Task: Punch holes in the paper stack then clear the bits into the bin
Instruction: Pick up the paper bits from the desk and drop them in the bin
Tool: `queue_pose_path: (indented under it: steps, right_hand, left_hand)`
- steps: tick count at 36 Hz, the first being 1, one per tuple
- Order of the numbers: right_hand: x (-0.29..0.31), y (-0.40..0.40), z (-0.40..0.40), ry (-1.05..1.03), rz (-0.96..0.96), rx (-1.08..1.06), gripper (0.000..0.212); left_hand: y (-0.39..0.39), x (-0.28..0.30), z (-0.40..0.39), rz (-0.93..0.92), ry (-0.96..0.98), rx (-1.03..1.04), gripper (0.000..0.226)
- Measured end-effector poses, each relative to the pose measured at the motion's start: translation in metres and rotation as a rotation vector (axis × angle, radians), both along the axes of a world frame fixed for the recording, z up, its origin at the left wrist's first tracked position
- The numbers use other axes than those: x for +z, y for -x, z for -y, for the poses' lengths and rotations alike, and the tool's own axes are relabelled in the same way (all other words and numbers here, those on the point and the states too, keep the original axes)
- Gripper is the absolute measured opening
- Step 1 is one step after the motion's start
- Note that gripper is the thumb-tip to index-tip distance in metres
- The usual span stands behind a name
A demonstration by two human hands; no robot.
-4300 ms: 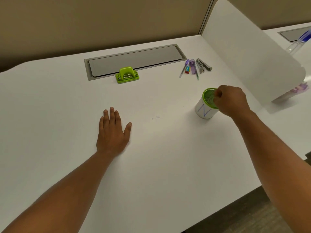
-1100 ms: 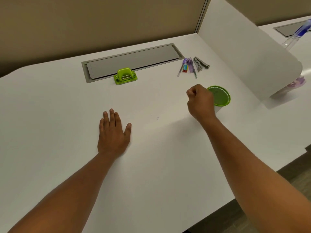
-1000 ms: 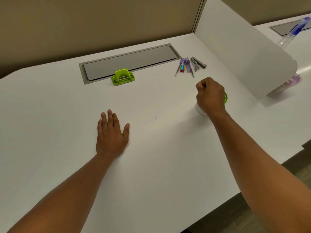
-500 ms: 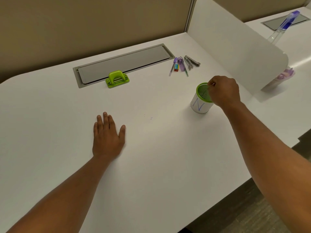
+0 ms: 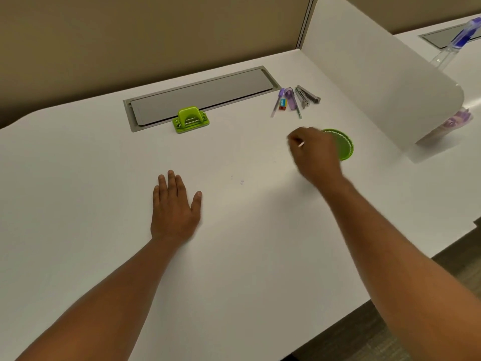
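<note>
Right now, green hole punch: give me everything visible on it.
The hole punch is a small lime-green one that looks like plastic, with an arched handle over a flat base and a metal rod showing under the arch. It sits upright on the white desk, at the front edge of the grey cable hatch. Nothing touches it: both hands are well away, and no paper shows in it.

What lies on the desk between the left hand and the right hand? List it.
In the head view, a couple of tiny paper bits lie on bare desk between the left hand and the right hand.
</note>
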State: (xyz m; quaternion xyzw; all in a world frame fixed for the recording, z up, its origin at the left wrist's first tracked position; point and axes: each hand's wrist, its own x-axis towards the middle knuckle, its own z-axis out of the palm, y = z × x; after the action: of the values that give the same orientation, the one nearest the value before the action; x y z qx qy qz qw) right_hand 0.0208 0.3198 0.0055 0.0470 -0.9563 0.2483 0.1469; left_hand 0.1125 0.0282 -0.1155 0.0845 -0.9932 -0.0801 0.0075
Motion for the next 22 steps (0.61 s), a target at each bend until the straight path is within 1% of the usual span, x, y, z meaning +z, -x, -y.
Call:
queue_pose_path:
  steps: [2,5,8,10,16,22]
  right_hand:
    - [-0.017,-0.009,0.023,0.014,0.098,0.100,0.015]
    - [-0.042,-0.020,0.049,0.005,0.269,0.173,0.019]
    - [-0.062,-0.026,0.063,-0.005,0.376,0.192,0.023]
    - [-0.072,-0.027,0.068,-0.025,0.413,0.174,0.024]
    - [-0.082,-0.025,0.075,-0.080,0.398,0.150,0.019]
    - [-0.087,-0.024,0.082,-0.124,0.308,0.128,0.016]
  left_hand:
    - [0.001,0.000,-0.001,-0.002,-0.012,0.000,0.075]
    - [0.000,0.001,-0.001,-0.011,-0.006,-0.003,0.075]
    - [-0.001,0.001,-0.001,-0.017,-0.006,-0.003,0.074]
    - [-0.001,0.001,-0.001,-0.018,-0.004,-0.006,0.074]
    - [-0.001,-0.001,0.001,-0.030,0.001,-0.010,0.076]
    - [0.001,-0.002,0.001,-0.035,-0.003,-0.007,0.077]
